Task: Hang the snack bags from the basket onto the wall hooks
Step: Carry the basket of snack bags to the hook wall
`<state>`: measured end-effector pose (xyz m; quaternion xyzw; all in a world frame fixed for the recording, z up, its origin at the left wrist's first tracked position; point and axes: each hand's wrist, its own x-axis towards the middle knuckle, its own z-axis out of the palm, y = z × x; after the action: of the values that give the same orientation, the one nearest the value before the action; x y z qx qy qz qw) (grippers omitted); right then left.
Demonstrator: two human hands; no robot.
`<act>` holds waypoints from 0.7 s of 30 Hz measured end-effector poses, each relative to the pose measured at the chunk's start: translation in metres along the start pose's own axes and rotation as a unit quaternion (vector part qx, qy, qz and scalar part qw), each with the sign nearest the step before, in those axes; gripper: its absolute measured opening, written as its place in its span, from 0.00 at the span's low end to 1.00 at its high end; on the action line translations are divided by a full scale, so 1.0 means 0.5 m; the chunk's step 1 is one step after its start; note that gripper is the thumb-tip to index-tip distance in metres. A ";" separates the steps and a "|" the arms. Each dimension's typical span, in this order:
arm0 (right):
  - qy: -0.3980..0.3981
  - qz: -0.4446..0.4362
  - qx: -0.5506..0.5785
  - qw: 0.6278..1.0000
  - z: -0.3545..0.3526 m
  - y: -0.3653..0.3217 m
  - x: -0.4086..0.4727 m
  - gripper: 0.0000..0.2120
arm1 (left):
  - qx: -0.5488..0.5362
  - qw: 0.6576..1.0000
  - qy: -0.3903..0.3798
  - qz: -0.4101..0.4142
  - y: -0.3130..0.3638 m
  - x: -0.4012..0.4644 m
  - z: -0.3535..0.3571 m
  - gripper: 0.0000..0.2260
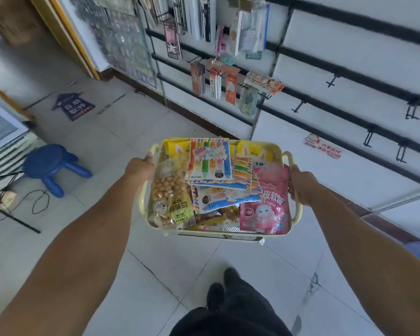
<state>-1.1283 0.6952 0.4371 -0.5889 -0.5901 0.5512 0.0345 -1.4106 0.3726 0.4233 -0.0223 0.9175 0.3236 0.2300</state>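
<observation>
Standing before the white wall panel with black rails and empty black hooks [369, 139], the person carries the pale yellow mesh basket [228, 235] level so its heaped snack bags [209, 163] stay in (none hung yet). Both arms reach forward: left hand [139, 167] and right hand [302, 186] each wrap fingers round a side handle.

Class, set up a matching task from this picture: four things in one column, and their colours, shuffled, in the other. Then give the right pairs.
Things:
1. stool
2. basket
3. fudge bag
4. wall hooks

Colours:
A. pink
B. black
C. blue
D. pale yellow

Pairs: 1-C, 2-D, 3-A, 4-B
</observation>
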 end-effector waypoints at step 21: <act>0.042 0.092 0.093 0.991 0.104 -0.330 0.422 0.24 | 0.117 0.990 -0.062 0.058 0.465 0.537 0.106 0.32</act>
<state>-1.3369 0.8679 0.4023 -0.6577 -0.4780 0.5788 0.0632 -1.6731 0.6170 0.4055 0.0779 0.9328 0.2279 0.2681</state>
